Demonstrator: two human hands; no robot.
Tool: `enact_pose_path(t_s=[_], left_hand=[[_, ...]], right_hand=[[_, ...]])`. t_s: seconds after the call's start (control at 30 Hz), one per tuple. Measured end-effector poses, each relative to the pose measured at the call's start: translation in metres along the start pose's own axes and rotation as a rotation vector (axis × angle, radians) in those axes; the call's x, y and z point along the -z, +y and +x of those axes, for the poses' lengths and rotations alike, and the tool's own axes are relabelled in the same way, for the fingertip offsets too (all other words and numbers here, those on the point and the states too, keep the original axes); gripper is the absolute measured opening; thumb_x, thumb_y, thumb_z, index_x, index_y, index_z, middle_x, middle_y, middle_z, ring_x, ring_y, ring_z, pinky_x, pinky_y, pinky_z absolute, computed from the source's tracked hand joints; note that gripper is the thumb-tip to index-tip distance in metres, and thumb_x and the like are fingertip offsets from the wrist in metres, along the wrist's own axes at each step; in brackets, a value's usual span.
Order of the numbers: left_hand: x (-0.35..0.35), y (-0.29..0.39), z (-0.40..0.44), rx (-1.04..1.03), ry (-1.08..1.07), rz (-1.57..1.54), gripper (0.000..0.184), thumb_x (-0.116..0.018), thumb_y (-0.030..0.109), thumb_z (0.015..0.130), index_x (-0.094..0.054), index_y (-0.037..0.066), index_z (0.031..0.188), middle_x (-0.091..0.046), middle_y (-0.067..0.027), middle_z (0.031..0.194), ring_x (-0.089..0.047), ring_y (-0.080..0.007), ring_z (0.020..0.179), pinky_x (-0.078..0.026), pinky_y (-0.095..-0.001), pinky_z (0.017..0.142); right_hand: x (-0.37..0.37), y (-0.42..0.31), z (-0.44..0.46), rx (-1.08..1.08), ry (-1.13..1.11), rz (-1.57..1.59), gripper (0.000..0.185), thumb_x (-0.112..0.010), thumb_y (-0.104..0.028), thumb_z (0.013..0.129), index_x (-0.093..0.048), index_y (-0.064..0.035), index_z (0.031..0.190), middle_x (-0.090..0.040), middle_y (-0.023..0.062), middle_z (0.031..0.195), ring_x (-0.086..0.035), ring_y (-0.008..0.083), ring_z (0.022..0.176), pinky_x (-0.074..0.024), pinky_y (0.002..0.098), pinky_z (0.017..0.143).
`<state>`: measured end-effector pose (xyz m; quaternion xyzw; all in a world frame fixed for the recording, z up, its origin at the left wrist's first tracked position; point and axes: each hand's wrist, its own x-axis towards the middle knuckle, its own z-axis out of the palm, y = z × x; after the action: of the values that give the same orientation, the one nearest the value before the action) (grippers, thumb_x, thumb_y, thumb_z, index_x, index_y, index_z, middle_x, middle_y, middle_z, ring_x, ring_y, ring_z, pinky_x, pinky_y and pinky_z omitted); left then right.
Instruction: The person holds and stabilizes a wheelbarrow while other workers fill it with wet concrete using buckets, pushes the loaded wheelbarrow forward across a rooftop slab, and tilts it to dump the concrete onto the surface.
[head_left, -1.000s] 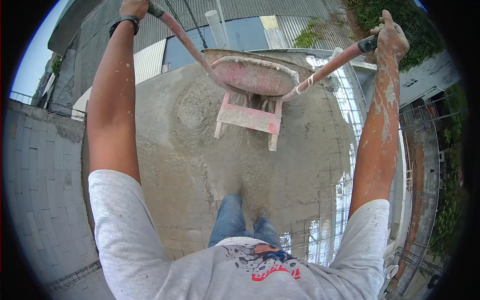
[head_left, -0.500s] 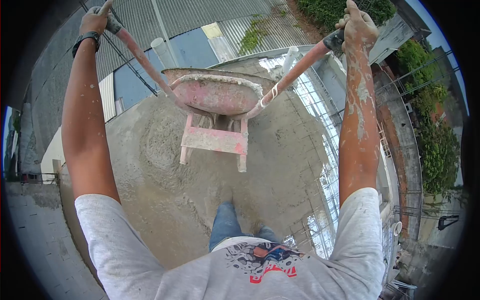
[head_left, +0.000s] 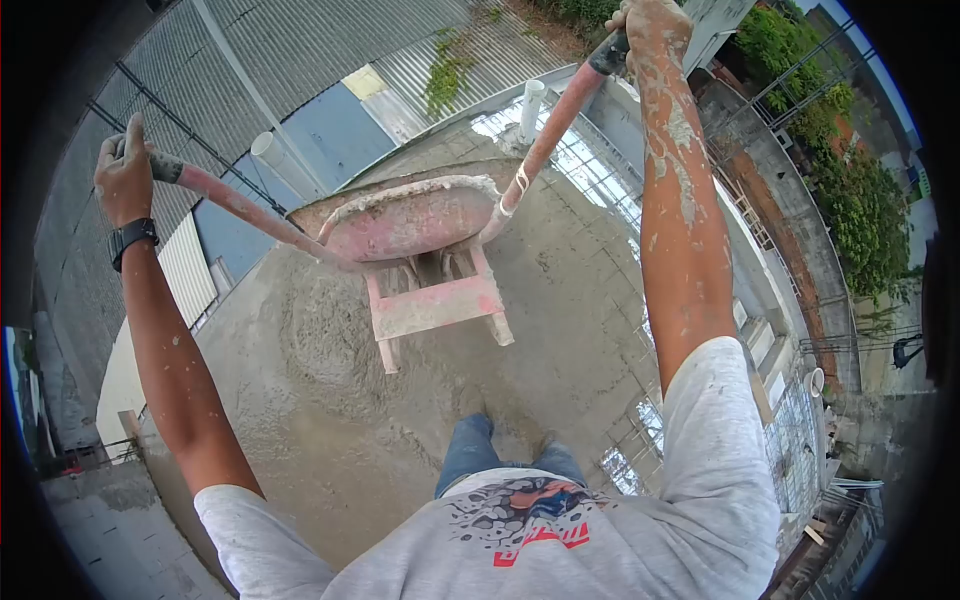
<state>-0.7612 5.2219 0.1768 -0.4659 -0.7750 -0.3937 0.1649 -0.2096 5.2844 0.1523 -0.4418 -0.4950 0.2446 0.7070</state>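
Note:
A red, cement-crusted wheelbarrow (head_left: 410, 225) is tipped forward in front of me, its legs lifted off the wet concrete (head_left: 330, 420). My left hand (head_left: 124, 178), with a dark watch at the wrist, closes round the black grip of the left handle, thumb pointing up. Higher up at the right, my right hand (head_left: 657, 32) wraps the other black grip; cement is smeared along that forearm. The right handle stands above the left one, so the barrow leans sideways. The inside of its tray is hidden from me.
White pipes (head_left: 532, 110) stand up beyond the barrow near the slab's far edge. Steel mesh with shiny water (head_left: 600, 180) shows along the right side. Past the edge lie corrugated roofs (head_left: 290, 70). My feet are sunk in the concrete.
My left hand has come down and outward with its handle, while the right has shifted up and left. The barrow now tilts down to the left.

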Motion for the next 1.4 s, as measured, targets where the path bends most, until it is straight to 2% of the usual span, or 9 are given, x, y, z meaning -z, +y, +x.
enact_pose_path(t_s=[0.17, 0.3, 0.43, 0.5, 0.7, 0.8, 1.0, 1.13, 1.4], left_hand=[[0.007, -0.032, 0.008, 0.077, 0.027, 0.012, 0.046, -0.057, 0.051, 0.085, -0.068, 0.009, 0.099, -0.072, -0.0048, 0.085, -0.068, -0.0224, 0.087, -0.049, -0.0352, 0.082], [0.073, -0.039, -0.071, 0.102, 0.035, -0.117, 0.045, -0.058, 0.048, 0.085, -0.067, 0.005, 0.093, -0.071, -0.0073, 0.081, -0.067, -0.0189, 0.082, -0.05, -0.0348, 0.079], [0.126, -0.072, -0.186, 0.162, 0.013, -1.092, 0.051, -0.056, 0.059, 0.086, -0.055, 0.008, 0.083, -0.054, -0.0032, 0.067, -0.056, -0.0181, 0.072, -0.045, -0.0382, 0.08], [0.143, -0.06, -0.256, 0.149, -0.185, -1.587, 0.064, -0.051, 0.073, 0.08, -0.05, 0.009, 0.08, -0.047, -0.0028, 0.065, -0.049, -0.0174, 0.067, -0.041, -0.0373, 0.08], [0.224, -0.009, -0.4, 0.115, -0.228, -1.69, 0.076, -0.04, 0.085, 0.075, -0.049, 0.009, 0.076, -0.047, -0.0028, 0.059, -0.045, -0.0183, 0.06, -0.038, -0.0376, 0.081], [0.258, 0.013, -0.482, 0.277, -0.258, -1.775, 0.079, -0.026, 0.083, 0.081, -0.05, 0.007, 0.077, -0.049, -0.0052, 0.058, -0.046, -0.0197, 0.056, -0.039, -0.039, 0.081], [0.33, 0.064, -0.627, 0.754, -0.335, -1.583, 0.071, -0.027, 0.073, 0.089, -0.046, 0.01, 0.064, -0.04, -0.0028, 0.041, -0.043, -0.0198, 0.041, -0.037, -0.0397, 0.094], [0.349, 0.053, -0.73, 0.782, -0.142, -1.867, 0.068, -0.034, 0.072, 0.088, -0.039, 0.011, 0.057, -0.039, -0.0044, 0.041, -0.041, -0.0213, 0.042, -0.038, -0.0386, 0.089], [0.405, 0.052, -0.798, 0.717, -0.204, -1.903, 0.065, -0.039, 0.071, 0.087, -0.038, 0.011, 0.06, -0.037, -0.0032, 0.048, -0.039, -0.0205, 0.047, -0.036, -0.0384, 0.086]], right_hand=[[0.013, -0.026, -0.059, 0.099, -0.107, 0.207, 0.025, -0.074, -0.02, 0.082, -0.061, 0.0002, 0.075, -0.054, 0.0028, 0.059, -0.05, 0.0107, 0.047, -0.0431, 0.0261, 0.048], [0.061, -0.061, -0.137, -0.059, -0.195, 0.341, 0.044, -0.053, -0.042, 0.094, -0.058, 0.001, 0.087, -0.044, 0.0019, 0.059, -0.046, 0.0127, 0.057, -0.0409, 0.0305, 0.057], [0.132, -0.055, -0.207, -0.08, -0.194, 0.695, 0.066, -0.034, -0.061, 0.094, -0.057, 0.0019, 0.094, -0.051, 0.0046, 0.063, -0.053, 0.0163, 0.061, -0.0452, 0.0348, 0.064], [0.172, -0.059, -0.243, -0.246, -0.121, 0.75, 0.069, -0.033, -0.064, 0.092, -0.057, 0.0012, 0.093, -0.05, 0.0043, 0.061, -0.052, 0.0186, 0.064, -0.0449, 0.0369, 0.076], [0.291, -0.069, -0.322, -1.019, 0.1, 0.671, 0.065, -0.046, -0.054, 0.092, -0.046, 0.0032, 0.123, -0.06, 0.0183, 0.1, -0.062, 0.0315, 0.086, -0.0358, 0.0461, 0.1], [0.388, -0.048, -0.369, -1.434, -0.232, 0.595, 0.063, -0.049, -0.047, 0.094, -0.036, -0.0013, 0.135, -0.054, 0.0261, 0.122, -0.063, 0.0361, 0.098, -0.0486, 0.0483, 0.089], [0.558, -0.007, -0.457, -1.641, -0.922, 0.109, 0.052, -0.062, -0.033, 0.09, -0.042, -0.0056, 0.129, -0.061, 0.0091, 0.088, -0.057, 0.0121, 0.055, -0.0469, 0.0243, 0.042], [0.609, 0.003, -0.559, -1.6, -1.068, -0.508, 0.03, -0.075, -0.029, 0.081, -0.058, -0.0053, 0.09, -0.052, 0.0005, 0.063, -0.05, 0.0103, 0.047, -0.0434, 0.0268, 0.041], [0.669, -0.024, -0.622, -1.386, -1.056, -0.557, 0.028, -0.073, -0.027, 0.082, -0.06, -0.0021, 0.081, -0.055, 0.0013, 0.06, -0.051, 0.011, 0.045, -0.042, 0.0291, 0.04]])
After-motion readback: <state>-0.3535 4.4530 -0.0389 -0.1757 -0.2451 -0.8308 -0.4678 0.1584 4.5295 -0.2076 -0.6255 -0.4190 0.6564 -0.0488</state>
